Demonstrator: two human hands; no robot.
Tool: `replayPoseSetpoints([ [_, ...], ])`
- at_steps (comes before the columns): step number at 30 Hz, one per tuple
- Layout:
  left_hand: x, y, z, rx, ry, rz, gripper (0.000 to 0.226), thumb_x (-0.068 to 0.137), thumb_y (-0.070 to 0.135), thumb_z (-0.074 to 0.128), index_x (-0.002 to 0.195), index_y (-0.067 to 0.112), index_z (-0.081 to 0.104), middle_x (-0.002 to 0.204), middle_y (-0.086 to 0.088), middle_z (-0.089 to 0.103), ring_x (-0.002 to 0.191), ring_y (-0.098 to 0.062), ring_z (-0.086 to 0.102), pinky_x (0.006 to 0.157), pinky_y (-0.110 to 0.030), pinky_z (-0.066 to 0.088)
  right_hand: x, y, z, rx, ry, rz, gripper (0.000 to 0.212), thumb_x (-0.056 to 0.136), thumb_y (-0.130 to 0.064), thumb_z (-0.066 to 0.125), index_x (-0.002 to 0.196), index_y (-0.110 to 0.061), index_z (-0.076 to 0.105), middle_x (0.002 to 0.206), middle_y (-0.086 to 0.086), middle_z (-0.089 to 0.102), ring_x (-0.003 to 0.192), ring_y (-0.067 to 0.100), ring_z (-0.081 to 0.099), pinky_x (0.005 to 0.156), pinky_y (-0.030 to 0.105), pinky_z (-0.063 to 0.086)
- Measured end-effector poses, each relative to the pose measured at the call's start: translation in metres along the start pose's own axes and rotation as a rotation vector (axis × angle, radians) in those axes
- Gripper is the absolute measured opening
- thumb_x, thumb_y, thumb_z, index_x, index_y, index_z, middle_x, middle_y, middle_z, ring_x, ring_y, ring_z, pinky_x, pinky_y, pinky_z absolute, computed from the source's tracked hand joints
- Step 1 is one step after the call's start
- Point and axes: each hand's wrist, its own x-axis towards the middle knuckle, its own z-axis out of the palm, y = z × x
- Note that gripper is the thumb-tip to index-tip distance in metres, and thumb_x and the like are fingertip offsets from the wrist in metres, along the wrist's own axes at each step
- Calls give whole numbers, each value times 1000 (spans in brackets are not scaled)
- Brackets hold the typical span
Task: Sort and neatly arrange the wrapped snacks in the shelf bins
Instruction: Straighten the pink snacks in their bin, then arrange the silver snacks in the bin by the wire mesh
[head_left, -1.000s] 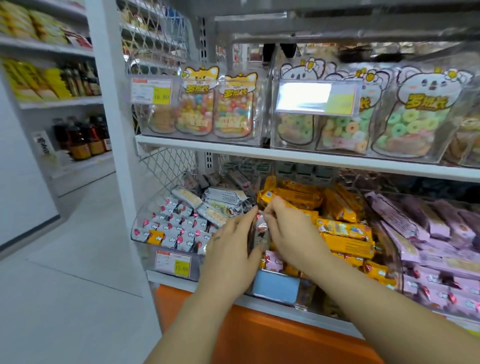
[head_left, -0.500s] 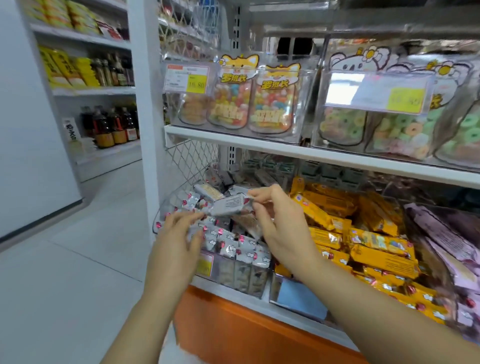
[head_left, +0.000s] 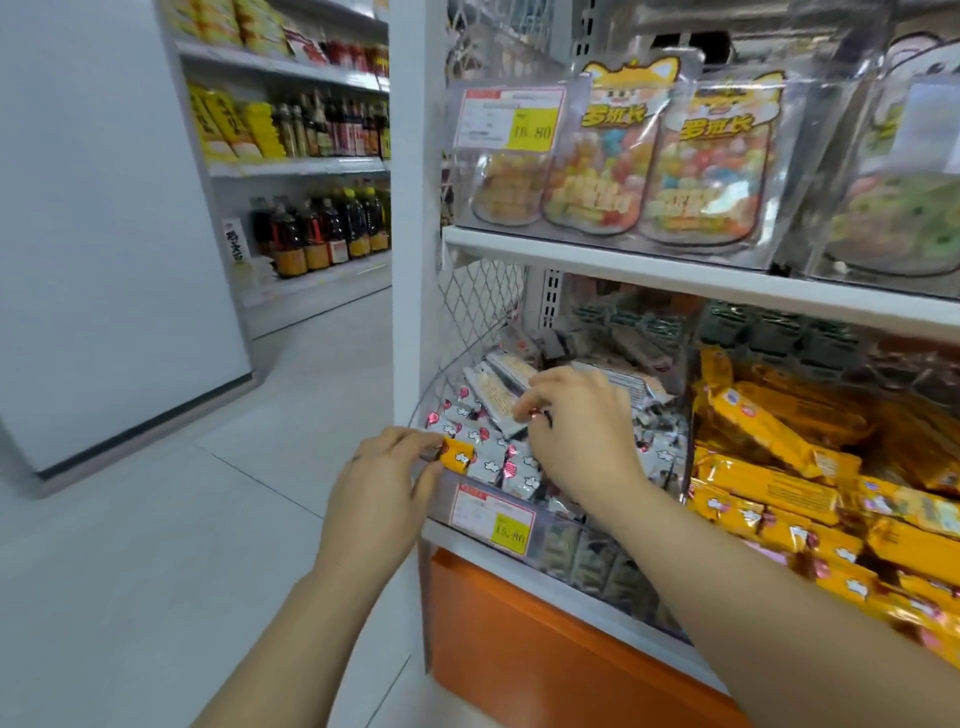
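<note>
Currently, one yellow snack (head_left: 458, 457) lies at the near-left corner of the left bin (head_left: 587, 551), on top of the silver-white snacks (head_left: 488, 465) that fill it. It appears misplaced, since matching yellow packs (head_left: 769, 462) are stacked just to the right.

Handling, as judged from appearance:
- Weight: light; one hand is enough.
- Wrapper: glossy film, likely slippery and crinkly.
- Contents: probably brittle; avoid squeezing the middle.
- Grip point: the flat sealed end, or across the short width with light pressure.

The left hand (head_left: 384, 478) pinches the left end of the yellow snack between thumb and fingertips. The right hand (head_left: 582, 431) reaches farther into the bin, fingers curled onto one silver-white pack (head_left: 498, 400). A price label (head_left: 493, 519) sits on the bin front. Candy pouches (head_left: 701, 171) stand on the shelf above.
</note>
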Motion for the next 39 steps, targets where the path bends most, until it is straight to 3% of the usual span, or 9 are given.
replayPoseSetpoints([
  [2, 1, -1, 2, 4, -8, 7, 28, 91, 25, 58, 119, 26, 62, 117, 8, 58, 108, -15, 50, 81, -24, 39, -2, -8, -4, 26, 39, -96, 23, 89, -17, 52, 94, -30, 70, 119, -14, 57, 115, 15, 39, 92, 31, 23],
  [7, -4, 1, 7, -38, 6, 5, 36, 90, 28, 60, 125, 22, 58, 124, 5, 50, 112, -16, 46, 88, -27, 40, -4, -32, 19, -204, -214, -255, 29, 91, -40, 52, 114, -28, 65, 112, -4, 60, 111, 21, 43, 93, 37, 28],
  [10, -8, 0, 10, -45, -17, -3, 39, 92, 29, 56, 129, 22, 55, 131, 7, 45, 118, -15, 39, 92, -29, 40, 1, -35, 27, -204, -185, -236, 20, 92, -29, 52, 104, -25, 67, 104, -2, 64, 108, 21, 45, 91, 36, 30],
  [17, -9, -3, 12, -36, -38, 0, 44, 93, 31, 51, 136, 24, 45, 135, 5, 45, 125, -13, 33, 98, -27, 36, 3, -43, 18, 134, -119, -122, 5, 96, -16, 44, 94, -18, 48, 76, -4, 55, 71, 18, 55, 61, 32, 42],
  [24, -9, 4, 4, -83, -16, 24, 51, 91, 36, 54, 138, 26, 40, 131, 4, 48, 121, -14, 38, 97, -30, 38, -10, -54, -17, 516, 154, -162, 7, 98, -21, 41, 92, -23, 40, 76, 0, 57, 67, 21, 58, 61, 39, 47],
  [29, -6, 32, -13, -328, -12, 72, 53, 89, 35, 60, 137, 32, 40, 121, 19, 49, 110, 2, 47, 86, -15, 37, -27, -27, -45, 797, 189, 5, 18, 100, -15, 38, 86, -26, 39, 74, -2, 54, 59, 15, 66, 56, 32, 47],
  [32, -4, 59, -19, -486, -92, 90, 39, 88, 25, 63, 120, 43, 49, 104, 28, 57, 94, 11, 56, 76, -3, 40, -38, -9, -58, 890, 207, 81, 15, 100, -14, 37, 87, -22, 40, 72, 0, 51, 57, 13, 66, 53, 26, 47],
  [35, -6, 85, -19, -558, -144, 112, 40, 88, 20, 64, 104, 51, 46, 99, 26, 59, 87, 10, 58, 71, -4, 42, -53, 8, -79, 904, 243, 62, 12, 99, -14, 41, 92, -24, 41, 79, 1, 53, 58, 3, 63, 51, 14, 45],
  [39, -11, 120, -10, -575, -178, 150, 36, 89, 21, 63, 118, 37, 50, 106, 21, 57, 92, -1, 60, 76, -17, 49, -73, 44, -107, 600, 185, -129, 24, 89, -28, 60, 111, -33, 52, 93, -11, 59, 77, 5, 58, 69, 17, 46],
])
